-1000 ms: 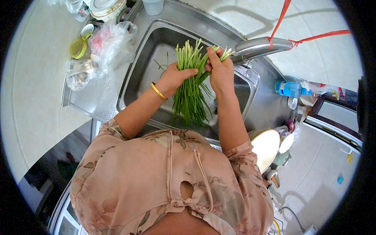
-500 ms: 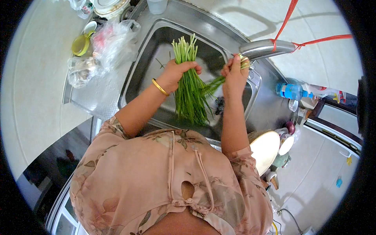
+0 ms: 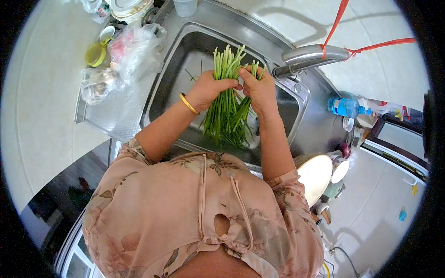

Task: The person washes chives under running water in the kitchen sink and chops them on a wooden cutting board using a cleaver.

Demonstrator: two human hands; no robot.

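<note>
Over the steel sink [image 3: 162, 83], my left hand [image 3: 208, 91] is closed around a thick bunch of garlic chives [image 3: 222, 109], pale cut ends up and green leaves hanging down. A gold bangle circles that wrist. My right hand [image 3: 261, 90] pinches a smaller bundle of the chives close beside the main bunch, its pale ends poking up past the fingers. The two bundles touch and their leaves overlap below the hands. A few loose green bits lie on the sink floor to the left.
The steel faucet [image 3: 310, 58], tied with red cord [image 3: 334, 28], juts over the sink's right corner. Plastic bags [image 3: 134, 55] and a yellow-green cup [image 3: 96, 54] are on the left. A blue-labelled bottle [image 3: 345, 107] and a large pale bowl [image 3: 315, 178] are to the right.
My right hand has moved left and down from under the faucet, bringing its small bundle against the main bunch. My left hand keeps its hold, with the bunch shifted slightly right.
</note>
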